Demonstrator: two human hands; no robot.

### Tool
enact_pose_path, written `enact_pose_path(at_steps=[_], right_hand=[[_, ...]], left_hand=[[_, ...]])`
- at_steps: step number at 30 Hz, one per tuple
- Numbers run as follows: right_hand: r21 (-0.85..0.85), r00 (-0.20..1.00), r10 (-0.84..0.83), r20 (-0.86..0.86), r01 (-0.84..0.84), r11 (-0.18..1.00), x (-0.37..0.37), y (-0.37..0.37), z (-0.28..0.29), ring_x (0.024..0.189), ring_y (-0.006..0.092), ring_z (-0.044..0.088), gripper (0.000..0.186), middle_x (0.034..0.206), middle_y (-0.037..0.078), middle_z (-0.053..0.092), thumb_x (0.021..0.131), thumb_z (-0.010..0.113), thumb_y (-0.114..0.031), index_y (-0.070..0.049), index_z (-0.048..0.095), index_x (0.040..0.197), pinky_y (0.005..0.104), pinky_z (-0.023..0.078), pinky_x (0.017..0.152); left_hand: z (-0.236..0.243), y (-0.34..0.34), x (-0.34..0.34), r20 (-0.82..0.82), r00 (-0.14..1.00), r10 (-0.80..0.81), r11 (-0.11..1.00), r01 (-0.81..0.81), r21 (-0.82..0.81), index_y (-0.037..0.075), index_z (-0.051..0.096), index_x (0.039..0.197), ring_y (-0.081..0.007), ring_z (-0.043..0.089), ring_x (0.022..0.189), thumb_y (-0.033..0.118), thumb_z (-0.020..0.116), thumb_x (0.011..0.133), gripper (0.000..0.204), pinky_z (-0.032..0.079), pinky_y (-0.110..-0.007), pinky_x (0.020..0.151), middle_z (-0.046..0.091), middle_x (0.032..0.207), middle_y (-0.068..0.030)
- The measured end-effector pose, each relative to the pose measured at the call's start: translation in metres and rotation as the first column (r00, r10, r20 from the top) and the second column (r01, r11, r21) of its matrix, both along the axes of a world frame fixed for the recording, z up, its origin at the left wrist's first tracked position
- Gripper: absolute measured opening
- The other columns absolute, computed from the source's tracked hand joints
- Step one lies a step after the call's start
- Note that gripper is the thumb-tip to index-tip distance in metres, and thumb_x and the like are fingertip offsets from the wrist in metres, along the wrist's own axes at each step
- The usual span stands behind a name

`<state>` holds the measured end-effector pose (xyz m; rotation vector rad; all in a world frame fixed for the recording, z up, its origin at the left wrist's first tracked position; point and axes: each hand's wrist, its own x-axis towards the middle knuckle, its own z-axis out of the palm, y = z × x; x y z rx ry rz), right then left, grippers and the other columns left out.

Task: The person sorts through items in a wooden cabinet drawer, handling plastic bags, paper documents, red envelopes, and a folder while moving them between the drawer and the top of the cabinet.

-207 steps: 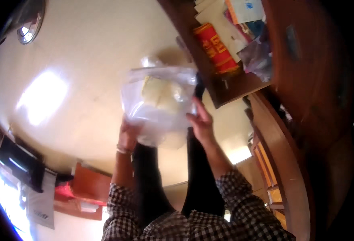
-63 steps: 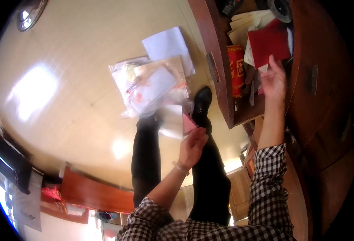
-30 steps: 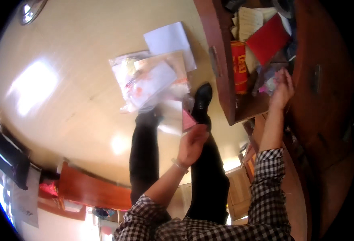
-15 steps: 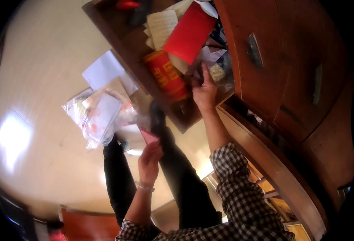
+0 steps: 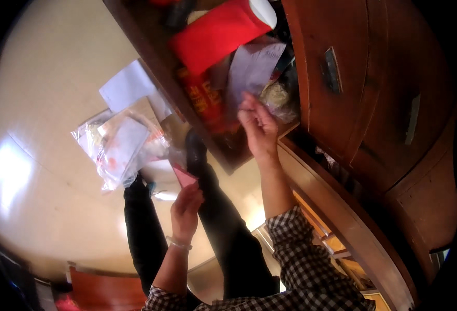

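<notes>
My left hand (image 5: 186,207), with a bracelet at the wrist, is closed on a thin pink paper item (image 5: 185,177) above my legs. Over the open drawer (image 5: 227,161), my right hand (image 5: 259,129) pinches the lower end of a creased, printed sheet of paper (image 5: 252,67), blurred by motion. A large red envelope (image 5: 218,39) with a white flap lies across the drawer's contents, beyond that sheet. Under it is a red packet with yellow print (image 5: 201,98), partly covered. Beside my right fingers sits a clear plastic bag (image 5: 277,96) with something pale inside.
Papers in a clear plastic bag (image 5: 122,145) and a white sheet (image 5: 127,85) lie on the pale floor (image 5: 42,114), left of the drawer. The brown wooden cabinet (image 5: 363,78) with metal handles rises on the right. My dark-trousered legs (image 5: 231,233) are below.
My right hand has drawn up the printed sheet, now more fully in view. The red envelope has shifted left and turned, covering the cream papers. My left hand keeps the pink item.
</notes>
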<state>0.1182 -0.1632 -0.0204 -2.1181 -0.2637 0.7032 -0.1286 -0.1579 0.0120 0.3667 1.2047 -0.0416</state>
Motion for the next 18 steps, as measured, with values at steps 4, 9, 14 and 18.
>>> enact_pose_path(at_steps=[4, 9, 14, 18], right_hand=[[0.086, 0.965, -0.248, 0.081, 0.242, 0.967, 0.029, -0.006, -0.016, 0.091, 0.0076, 0.051, 0.042, 0.101, 0.0, 0.058, 0.082, 0.066, -0.005, -0.001, 0.053, 0.121, 0.0234, 0.043, 0.082], [-0.036, 0.94, -0.336, -0.061, 0.334, 0.942, 0.045, -0.008, -0.036, 0.095, 0.0116, 0.053, 0.05, 0.105, 0.003, 0.056, 0.078, 0.066, 0.0, -0.004, 0.05, 0.126, 0.025, 0.045, 0.082], [0.065, 0.912, -0.345, -0.221, 0.367, 0.928, 0.054, -0.022, -0.036, 0.085, 0.0149, 0.058, 0.054, 0.102, 0.005, 0.059, 0.079, 0.063, -0.001, -0.009, 0.046, 0.13, 0.0269, 0.048, 0.073], [-0.187, 0.869, -0.33, -0.368, 0.279, 0.942, 0.036, -0.018, -0.013, 0.073, 0.0199, 0.061, 0.06, 0.096, 0.008, 0.061, 0.081, 0.057, -0.002, -0.011, 0.036, 0.137, 0.0274, 0.047, 0.063]], left_hand=[[0.001, -0.001, 0.004, -0.001, 1.0, 0.018, 1.0, -0.018, -0.011, -0.002, 0.056, 0.11, -0.0184, 0.057, 0.095, 0.001, 0.054, 0.087, 0.023, 0.048, -0.031, 0.079, 0.061, 0.103, -0.0103], [0.0, -0.003, 0.003, 0.001, 0.999, 0.052, 0.998, -0.052, -0.041, -0.003, 0.055, 0.11, -0.0184, 0.057, 0.094, 0.002, 0.054, 0.086, 0.024, 0.048, -0.031, 0.08, 0.06, 0.102, -0.0112], [0.0, -0.003, 0.004, 0.003, 0.999, 0.045, 0.999, -0.045, -0.029, -0.003, 0.055, 0.115, -0.0154, 0.058, 0.087, 0.0, 0.055, 0.085, 0.03, 0.047, -0.025, 0.077, 0.061, 0.101, -0.0087], [0.001, 0.001, 0.002, -0.016, 1.0, 0.017, 0.999, -0.018, -0.037, -0.003, 0.054, 0.116, -0.0157, 0.058, 0.089, 0.0, 0.055, 0.085, 0.031, 0.047, -0.025, 0.078, 0.061, 0.102, -0.0091]])
